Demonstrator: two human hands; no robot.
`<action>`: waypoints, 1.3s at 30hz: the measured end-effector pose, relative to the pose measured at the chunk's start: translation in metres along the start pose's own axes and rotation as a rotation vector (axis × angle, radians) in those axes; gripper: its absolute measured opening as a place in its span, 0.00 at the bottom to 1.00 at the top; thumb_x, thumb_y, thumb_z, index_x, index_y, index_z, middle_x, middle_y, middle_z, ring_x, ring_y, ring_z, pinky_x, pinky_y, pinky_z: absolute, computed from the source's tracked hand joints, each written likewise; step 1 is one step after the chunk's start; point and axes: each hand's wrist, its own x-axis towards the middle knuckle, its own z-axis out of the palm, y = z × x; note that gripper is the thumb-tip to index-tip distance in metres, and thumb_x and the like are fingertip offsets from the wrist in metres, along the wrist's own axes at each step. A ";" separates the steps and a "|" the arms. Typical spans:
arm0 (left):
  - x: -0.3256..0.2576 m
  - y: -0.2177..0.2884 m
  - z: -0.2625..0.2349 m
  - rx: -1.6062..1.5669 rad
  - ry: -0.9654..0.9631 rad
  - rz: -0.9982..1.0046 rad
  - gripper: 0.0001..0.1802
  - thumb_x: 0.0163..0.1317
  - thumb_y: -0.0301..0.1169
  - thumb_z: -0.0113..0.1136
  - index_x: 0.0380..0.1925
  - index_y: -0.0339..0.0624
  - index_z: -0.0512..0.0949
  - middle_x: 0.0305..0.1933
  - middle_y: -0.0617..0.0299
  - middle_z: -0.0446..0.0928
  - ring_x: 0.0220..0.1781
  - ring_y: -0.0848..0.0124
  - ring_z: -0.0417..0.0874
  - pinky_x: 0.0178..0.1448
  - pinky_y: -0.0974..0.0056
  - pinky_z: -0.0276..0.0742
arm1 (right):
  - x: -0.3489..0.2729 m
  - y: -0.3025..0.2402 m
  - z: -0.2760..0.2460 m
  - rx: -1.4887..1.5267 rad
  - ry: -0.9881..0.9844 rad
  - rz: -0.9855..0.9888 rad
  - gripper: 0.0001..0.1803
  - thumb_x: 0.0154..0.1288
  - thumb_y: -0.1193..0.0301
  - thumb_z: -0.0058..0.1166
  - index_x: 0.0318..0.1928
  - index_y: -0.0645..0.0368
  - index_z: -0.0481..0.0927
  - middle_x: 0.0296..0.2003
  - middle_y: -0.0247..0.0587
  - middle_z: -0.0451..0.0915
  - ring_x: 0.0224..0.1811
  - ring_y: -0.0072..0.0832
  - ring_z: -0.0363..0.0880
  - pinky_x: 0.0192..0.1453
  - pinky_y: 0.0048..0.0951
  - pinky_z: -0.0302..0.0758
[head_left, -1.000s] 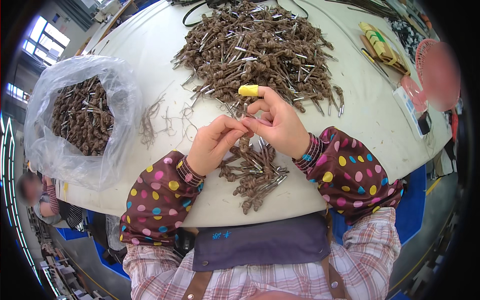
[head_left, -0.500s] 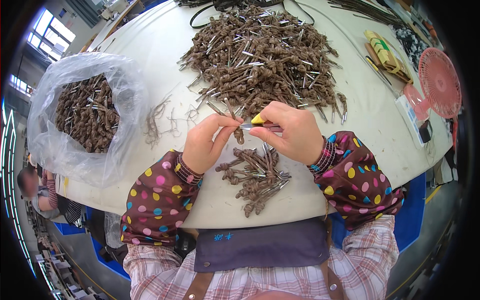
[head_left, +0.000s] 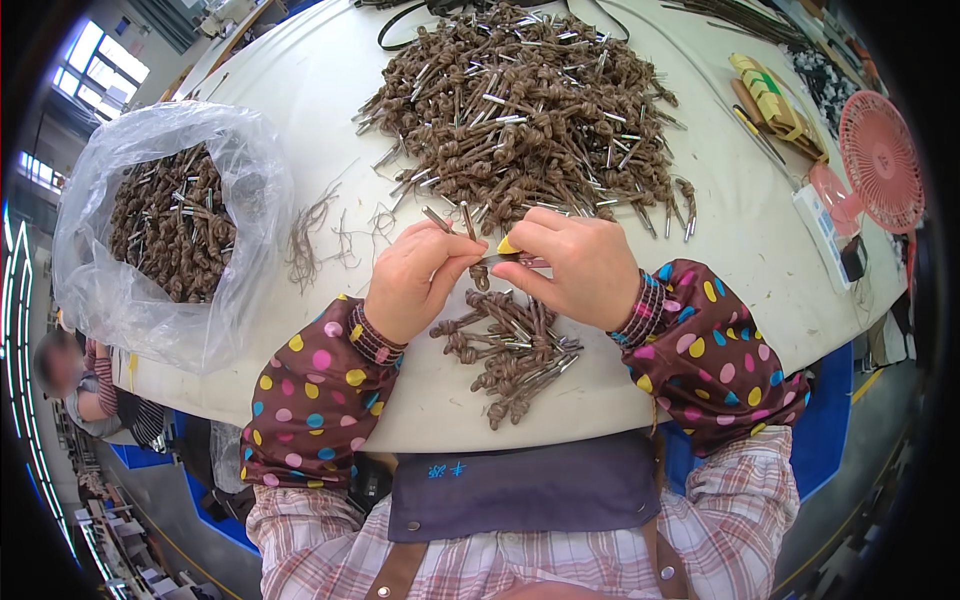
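Note:
My left hand (head_left: 412,285) is closed, pinching a knotted brown cord (head_left: 480,277) with its metal-tipped ends pointing up past the fingers. Closed around small metal thread snips (head_left: 497,259), my right hand (head_left: 590,270) brings the blade against the cord, just above its knot. Something yellow (head_left: 507,244) shows at the right fingertips; whether it belongs to the snips I cannot tell. Below both hands lies a small heap of knotted cords (head_left: 510,352). Beyond them rises a large pile of the same cords (head_left: 520,120).
An open clear plastic bag (head_left: 262,190) of cords stands at the left, beside loose thread scraps (head_left: 312,235). At the right are a pink fan (head_left: 880,160), a white power strip (head_left: 820,230) and a yellow-wrapped bundle (head_left: 772,105). Another person (head_left: 90,390) sits far left.
The snips' blade has shifted slightly left and now overlaps the cord more. My right hand has turned a little; my left keeps its pinch.

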 end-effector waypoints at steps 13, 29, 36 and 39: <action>-0.002 0.005 0.000 -0.233 -0.140 -0.144 0.05 0.58 0.21 0.58 0.35 0.39 0.77 0.34 0.57 0.81 0.37 0.62 0.81 0.44 0.65 0.77 | 0.011 0.009 0.004 0.926 0.022 0.363 0.22 0.58 0.69 0.62 0.50 0.63 0.73 0.34 0.27 0.75 0.21 0.06 0.58 0.26 0.09 0.59; -0.005 -0.011 0.003 0.354 -0.189 -0.130 0.22 0.55 0.35 0.63 0.51 0.47 0.71 0.56 0.56 0.69 0.58 0.56 0.68 0.61 0.54 0.62 | -0.008 -0.004 0.003 0.462 -0.421 0.195 0.14 0.55 0.73 0.62 0.42 0.59 0.76 0.34 0.38 0.81 0.36 0.30 0.81 0.41 0.26 0.76; -0.019 -0.050 -0.025 0.653 -0.123 -0.186 0.25 0.54 0.31 0.62 0.54 0.47 0.69 0.55 0.55 0.68 0.57 0.55 0.68 0.61 0.53 0.61 | 0.000 0.026 -0.003 0.473 -0.231 0.248 0.15 0.54 0.67 0.60 0.41 0.59 0.77 0.31 0.42 0.81 0.33 0.37 0.81 0.38 0.32 0.76; -0.005 -0.042 -0.026 0.664 -0.055 -0.146 0.18 0.53 0.27 0.61 0.46 0.46 0.74 0.50 0.58 0.71 0.53 0.58 0.71 0.56 0.55 0.65 | 0.005 0.044 0.001 0.553 -0.187 0.386 0.14 0.58 0.68 0.59 0.42 0.62 0.77 0.29 0.39 0.81 0.30 0.27 0.80 0.39 0.26 0.75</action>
